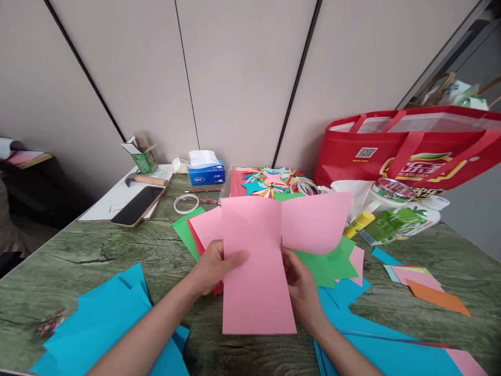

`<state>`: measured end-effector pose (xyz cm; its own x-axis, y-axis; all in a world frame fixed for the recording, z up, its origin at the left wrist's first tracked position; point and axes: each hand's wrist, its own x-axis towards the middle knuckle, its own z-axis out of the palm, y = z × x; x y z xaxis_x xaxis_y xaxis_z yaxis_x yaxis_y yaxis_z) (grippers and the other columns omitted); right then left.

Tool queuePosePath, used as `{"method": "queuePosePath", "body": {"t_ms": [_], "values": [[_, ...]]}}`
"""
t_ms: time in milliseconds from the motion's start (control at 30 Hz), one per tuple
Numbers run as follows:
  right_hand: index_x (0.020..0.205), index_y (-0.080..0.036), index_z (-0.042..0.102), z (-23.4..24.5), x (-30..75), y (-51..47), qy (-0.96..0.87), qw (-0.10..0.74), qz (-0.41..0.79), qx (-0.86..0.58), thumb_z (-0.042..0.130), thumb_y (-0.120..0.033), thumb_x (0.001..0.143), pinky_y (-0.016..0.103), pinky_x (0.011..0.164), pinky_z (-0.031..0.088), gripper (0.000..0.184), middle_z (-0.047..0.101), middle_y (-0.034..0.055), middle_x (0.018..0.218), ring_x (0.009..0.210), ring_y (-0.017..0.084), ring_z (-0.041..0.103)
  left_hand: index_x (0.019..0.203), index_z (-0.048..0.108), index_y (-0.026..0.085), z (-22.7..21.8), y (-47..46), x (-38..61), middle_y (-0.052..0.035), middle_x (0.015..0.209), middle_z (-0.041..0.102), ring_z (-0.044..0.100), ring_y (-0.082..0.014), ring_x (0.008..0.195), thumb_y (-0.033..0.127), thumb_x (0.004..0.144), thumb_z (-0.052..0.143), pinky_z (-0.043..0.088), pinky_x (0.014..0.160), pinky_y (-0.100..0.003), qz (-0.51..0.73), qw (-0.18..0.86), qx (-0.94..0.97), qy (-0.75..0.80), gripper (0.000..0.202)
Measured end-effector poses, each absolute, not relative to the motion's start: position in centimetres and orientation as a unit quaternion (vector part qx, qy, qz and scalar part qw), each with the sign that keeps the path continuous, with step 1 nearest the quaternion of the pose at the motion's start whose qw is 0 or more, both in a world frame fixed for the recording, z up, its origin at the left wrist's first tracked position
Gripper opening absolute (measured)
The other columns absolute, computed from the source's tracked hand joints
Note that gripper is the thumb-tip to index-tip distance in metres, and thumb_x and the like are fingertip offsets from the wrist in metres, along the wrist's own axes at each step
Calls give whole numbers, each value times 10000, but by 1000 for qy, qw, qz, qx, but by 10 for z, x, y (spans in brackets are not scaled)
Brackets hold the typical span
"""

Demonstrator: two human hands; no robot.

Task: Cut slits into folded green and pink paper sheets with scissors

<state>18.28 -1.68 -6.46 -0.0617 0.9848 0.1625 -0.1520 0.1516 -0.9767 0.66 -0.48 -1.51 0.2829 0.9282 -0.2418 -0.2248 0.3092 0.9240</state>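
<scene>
A large pink sheet of paper (254, 292) is held up in front of me, split by a cut running up from its bottom edge. My left hand (215, 266) grips the sheet's left side, thumb on the front and fingers behind. Along the cut, my right hand (299, 279) is closed around scissors (281, 242); only a small dark bit of blade shows and the rest is hidden. The right-hand flap of the sheet (317, 222) curls up and away. Behind lie green paper (332, 266), red paper and more pink paper (205, 224).
Blue paper (97, 324) lies at left and more blue sheets (391, 350) at right, near paper scraps (438, 295). Further back are a phone (139, 205), hammer (146, 180), tape roll (186, 203), tissue pack (206, 174), glue stick (359, 224) and red bag (352, 151).
</scene>
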Motion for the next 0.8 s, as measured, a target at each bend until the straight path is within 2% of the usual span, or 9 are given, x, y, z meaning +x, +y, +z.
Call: {"method": "queuePosePath", "body": {"t_ms": [133,267,467,567,700,800], "values": [[1029,-210,534,-66,180,-17,-517,548,529,-390,712,-231,634,368,810,479,433,624,86,1026,917,235,579,781,648,141,-14,-3,6,-22,745,682,606,-139,640,280,640,698,480,589,-251,443,675,408,426,204],[1014,-220,551,-64,176,-18,-518,549,533,-382,714,-208,623,352,801,478,423,634,73,1010,892,224,591,764,636,139,-15,-2,6,-6,700,669,589,-113,588,304,692,652,471,549,-225,454,664,396,443,181],[905,-212,592,-59,177,-19,-537,519,548,-375,693,-217,632,305,698,496,292,657,51,884,767,196,606,774,638,126,-17,-2,6,-18,674,675,590,-114,555,291,699,649,467,509,-213,437,673,389,452,181],[981,-212,557,-64,182,-18,-561,525,485,-417,683,-200,630,299,698,481,373,628,38,874,777,189,578,773,638,129,-16,-3,7,-20,679,681,599,-120,562,289,693,655,478,520,-222,432,685,378,448,180],[871,-186,568,-68,186,-20,-579,516,382,-502,688,-162,600,282,639,471,297,586,9,724,691,175,545,762,643,127,-14,-2,8,-27,663,687,606,-126,549,290,676,669,487,524,-234,423,701,361,447,186],[896,-179,594,-61,182,-22,-564,496,495,-437,674,-240,641,313,667,495,274,639,54,797,731,200,583,771,646,123,-14,1,7,-38,663,693,612,-133,545,280,658,684,488,521,-238,415,708,347,454,197]]}}
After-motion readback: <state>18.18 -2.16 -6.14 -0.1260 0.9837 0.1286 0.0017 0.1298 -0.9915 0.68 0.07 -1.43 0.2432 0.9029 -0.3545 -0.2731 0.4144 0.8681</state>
